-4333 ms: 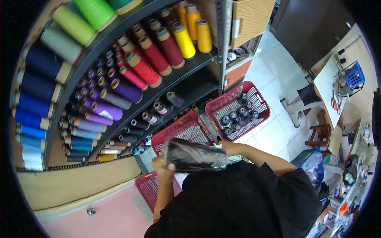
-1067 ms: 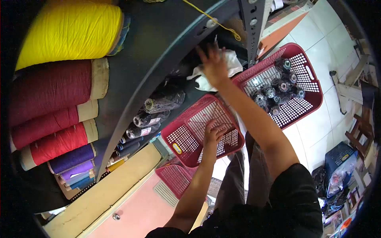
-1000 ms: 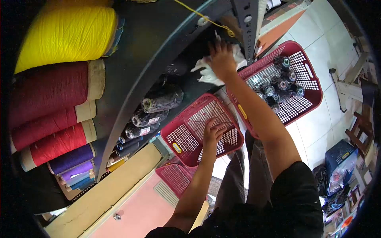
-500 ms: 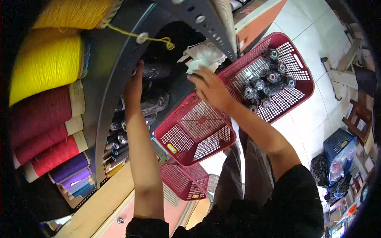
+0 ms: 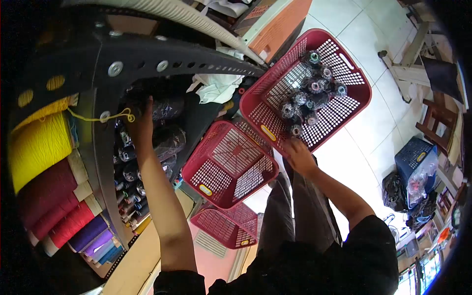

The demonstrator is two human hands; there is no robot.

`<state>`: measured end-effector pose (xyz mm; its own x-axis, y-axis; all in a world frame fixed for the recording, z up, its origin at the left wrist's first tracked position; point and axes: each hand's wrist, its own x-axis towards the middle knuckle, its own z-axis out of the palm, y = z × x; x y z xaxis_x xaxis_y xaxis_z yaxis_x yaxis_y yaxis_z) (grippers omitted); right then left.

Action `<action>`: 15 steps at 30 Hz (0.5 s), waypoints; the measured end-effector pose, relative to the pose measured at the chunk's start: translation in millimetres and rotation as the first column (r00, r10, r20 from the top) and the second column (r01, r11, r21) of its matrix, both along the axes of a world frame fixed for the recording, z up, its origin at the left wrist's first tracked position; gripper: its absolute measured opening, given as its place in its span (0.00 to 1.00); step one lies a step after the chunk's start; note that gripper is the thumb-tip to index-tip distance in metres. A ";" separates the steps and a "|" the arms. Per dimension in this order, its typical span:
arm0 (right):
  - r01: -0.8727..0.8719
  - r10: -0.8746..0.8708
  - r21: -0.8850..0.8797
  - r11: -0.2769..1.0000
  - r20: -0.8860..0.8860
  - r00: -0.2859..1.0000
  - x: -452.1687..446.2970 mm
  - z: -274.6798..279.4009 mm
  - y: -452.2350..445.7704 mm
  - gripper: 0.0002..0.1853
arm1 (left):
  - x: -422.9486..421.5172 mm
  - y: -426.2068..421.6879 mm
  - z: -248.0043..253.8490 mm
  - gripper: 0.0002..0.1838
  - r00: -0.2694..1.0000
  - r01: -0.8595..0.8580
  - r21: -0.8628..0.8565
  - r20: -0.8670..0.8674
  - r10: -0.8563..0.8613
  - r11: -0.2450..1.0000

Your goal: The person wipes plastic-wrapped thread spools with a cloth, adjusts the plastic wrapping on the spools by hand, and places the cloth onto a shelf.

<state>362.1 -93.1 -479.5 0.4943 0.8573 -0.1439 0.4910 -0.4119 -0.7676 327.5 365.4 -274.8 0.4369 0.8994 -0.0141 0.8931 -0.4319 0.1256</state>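
My left hand [image 5: 141, 129] reaches into the dark shelf, against black thread spools [image 5: 167, 109] wrapped in clear plastic. Its thumb points up, while the other fingers are lost in shadow. At the near corner of a red plastic basket [image 5: 328, 138], my right hand [image 5: 300, 156] has its fingers curled over the rim. Several plastic-wrapped dark spools [image 5: 314, 87] stand inside that basket. A second red basket [image 5: 229, 200] sits left of it, between my hands. Crumpled whitish cloth or paper [image 5: 219, 87] lies on the shelf beyond.
A perforated black metal shelf frame [image 5: 105, 64] rises beside my left arm, with a loose yellow yarn end [image 5: 98, 116] by it. Coloured thread cones [image 5: 42, 152] fill the left side. Another red basket [image 5: 221, 231] stands lower down. A blue crate [image 5: 413, 160] is at right.
My right hand has moved from beside the whitish cloth down to the basket's near rim. My left hand stays among the shelf spools. The view has shifted, showing more of the shelf frame.
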 end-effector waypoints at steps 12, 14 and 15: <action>0.312 -0.285 -0.464 0.829 0.130 0.950 53.5 -116.3 -35.2 0.28 | 24.8 -207.0 -84.9 0.33 0.832 0.405 0.160 0.344 -0.435 0.900; 0.329 -0.291 -0.479 0.814 0.154 0.944 70.9 -130.4 -33.8 0.29 | 20.6 -238.6 -122.6 0.32 0.808 0.485 -0.034 0.400 -0.433 0.874; 0.361 -0.334 -0.480 0.799 0.143 0.931 84.2 -139.3 -32.2 0.29 | 21.4 -251.9 -138.4 0.32 0.804 0.491 -0.045 0.409 -0.432 0.870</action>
